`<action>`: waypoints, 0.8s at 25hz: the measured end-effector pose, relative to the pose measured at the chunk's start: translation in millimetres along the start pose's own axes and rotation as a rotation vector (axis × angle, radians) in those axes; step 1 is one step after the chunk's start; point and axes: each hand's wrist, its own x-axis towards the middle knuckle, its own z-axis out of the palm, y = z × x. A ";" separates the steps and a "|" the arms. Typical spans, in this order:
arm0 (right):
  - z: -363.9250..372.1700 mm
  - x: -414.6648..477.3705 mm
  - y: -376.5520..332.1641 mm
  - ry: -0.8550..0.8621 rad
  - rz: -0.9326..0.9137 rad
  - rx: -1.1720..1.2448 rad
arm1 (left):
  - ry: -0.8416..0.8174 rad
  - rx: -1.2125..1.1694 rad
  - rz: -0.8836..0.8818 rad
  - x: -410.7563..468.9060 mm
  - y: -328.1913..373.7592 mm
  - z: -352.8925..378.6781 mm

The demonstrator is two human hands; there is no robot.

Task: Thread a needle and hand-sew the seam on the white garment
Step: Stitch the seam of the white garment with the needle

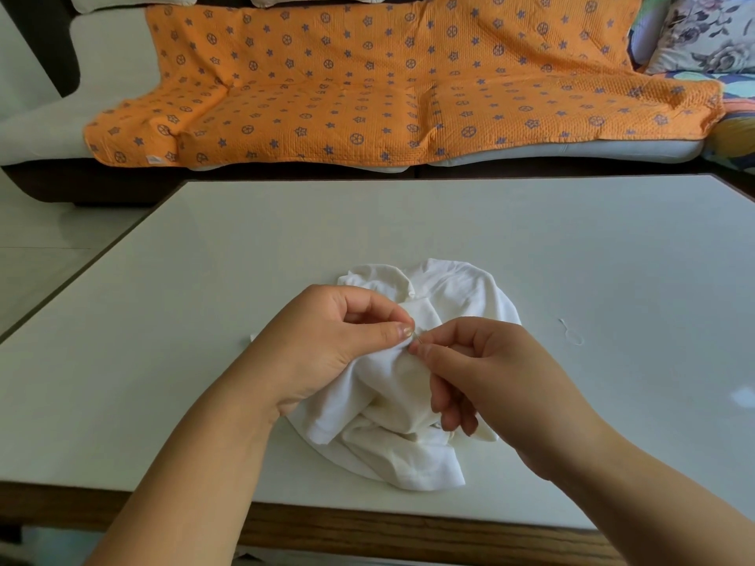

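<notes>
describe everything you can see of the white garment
The white garment is a soft, knit-looking cloth, crumpled into a loose heap on the pale table, near its front edge. A hemmed edge shows at the bottom. The left hand grips a raised fold, thumb on top; the right hand pinches what looks like a needle at that fold.

Worn on the person's head, the one camera looks forward and down, close over the left hand (327,345) and right hand (494,369) at the smooth white desk (572,247).
</notes>
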 end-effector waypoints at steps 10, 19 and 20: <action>5.1 -0.9 0.9 0.102 -0.084 0.059 | 0.088 0.058 0.079 0.4 -0.4 11.9; -6.8 4.2 -4.3 0.026 -0.025 0.197 | 0.070 0.132 0.138 -1.9 1.4 21.1; -9.9 4.9 -5.2 0.021 -0.020 0.133 | 0.055 0.129 0.133 -2.3 1.7 20.9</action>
